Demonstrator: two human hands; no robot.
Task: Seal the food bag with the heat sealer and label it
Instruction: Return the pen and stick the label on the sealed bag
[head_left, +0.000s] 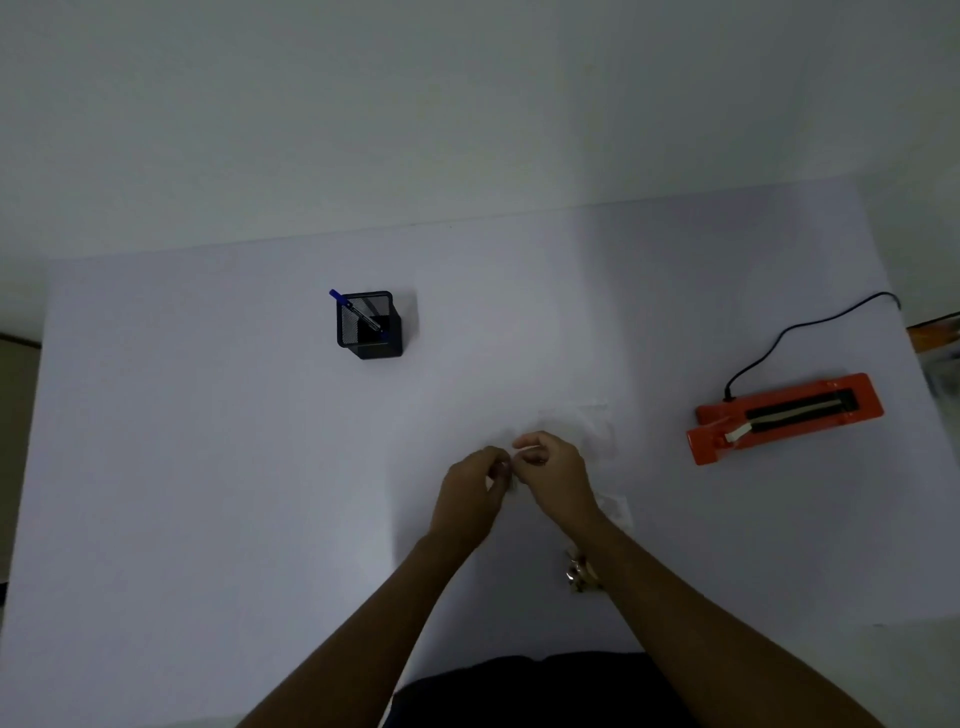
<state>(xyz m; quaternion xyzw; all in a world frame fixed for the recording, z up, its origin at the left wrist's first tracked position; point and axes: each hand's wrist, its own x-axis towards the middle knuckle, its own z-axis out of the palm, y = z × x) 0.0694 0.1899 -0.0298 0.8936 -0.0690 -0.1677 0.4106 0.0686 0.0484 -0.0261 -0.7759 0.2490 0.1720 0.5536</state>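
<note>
Both hands' fingers (501, 470) pinch something too small to identify; the clear bag (597, 431) barely shows

A black wire-mesh pen holder (369, 325) and a glossy orange plastic heat sealer (784, 415) sit on the matt, smooth white table (208, 467).

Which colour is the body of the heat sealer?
Orange, with a black strip along the heat sealer; the head view shows it.

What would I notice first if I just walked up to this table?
Probably the bright orange heat sealer on the right, with its black cord trailing off. Next, the black mesh pen cup standing alone at the far left, a blue pen inside. In the middle, the left hand and right hand pinch something small together.
</note>
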